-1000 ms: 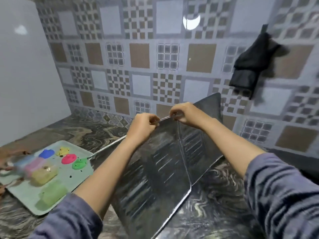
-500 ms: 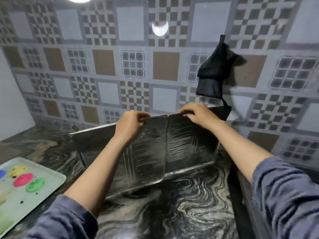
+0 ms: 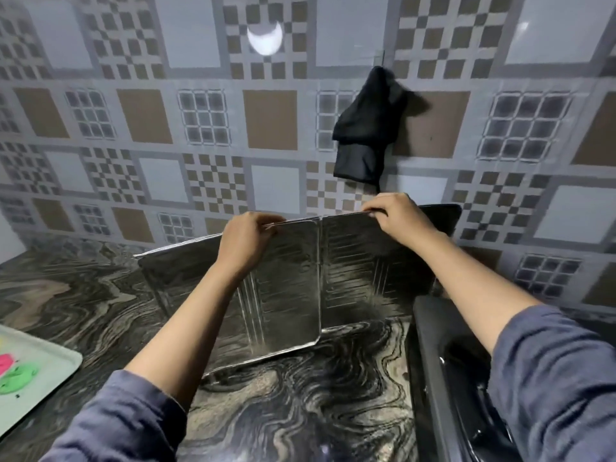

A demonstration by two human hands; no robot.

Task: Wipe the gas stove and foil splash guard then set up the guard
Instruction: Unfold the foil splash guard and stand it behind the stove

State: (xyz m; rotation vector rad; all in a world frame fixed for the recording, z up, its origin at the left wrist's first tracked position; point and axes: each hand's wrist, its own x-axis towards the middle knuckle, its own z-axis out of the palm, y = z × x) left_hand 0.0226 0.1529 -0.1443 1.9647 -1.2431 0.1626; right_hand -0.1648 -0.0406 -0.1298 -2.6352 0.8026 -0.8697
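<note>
1 second ago the foil guard was held tilted above the counter with its fold pointing at the camera; now it stands upright on its bottom edge, opened into at least 3 panels, near the tiled wall and just left of the black stove. That suggests the wiping is done and the setting-up is in its last stretch, though the guard does not yet wrap round the stove, and how far its right end reaches behind it is hidden by the arm. The left hand pinches the top edge of the middle panel, fingers curled over it. The right hand grips the top edge of the next panel the same way. The only container is a pale tray at the left edge, mostly out of view; it holds a pink shape and a green shape. A black cloth hangs on the wall above.
</note>
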